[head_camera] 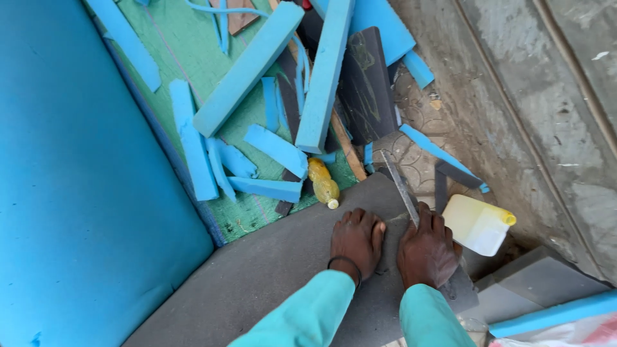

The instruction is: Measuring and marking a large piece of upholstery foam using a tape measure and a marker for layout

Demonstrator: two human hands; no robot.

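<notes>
The work in hand is cutting a grey foam sheet (pixel 270 283) that lies flat on the floor, with a large blue foam slab (pixel 83 180) along its left edge. The right hand (pixel 427 250) is clenched around the handle of a long knife (pixel 400 187), whose blade points away from the person and lies across the sheet's far right corner. The left hand (pixel 357 239) rests palm down on the sheet just beside the blade, fingers spread and gripping nothing, pinning the foam in place.

By the look of it the cut is at or near the sheet's far edge; how much of the line is already parted cannot be told, since the hands cover it. The next stroke calls for steady downward pressure from the left hand, and for its fingertips to stay clear of the blade, which runs very close to them.

Blue foam offcuts (pixel 257 151) litter the green mat (pixel 186 45) beyond. A small yellow bottle (pixel 323 183) lies at the sheet's far edge, and a pale yellow jerrycan (pixel 479 223) lies just right of the knife hand.
</notes>
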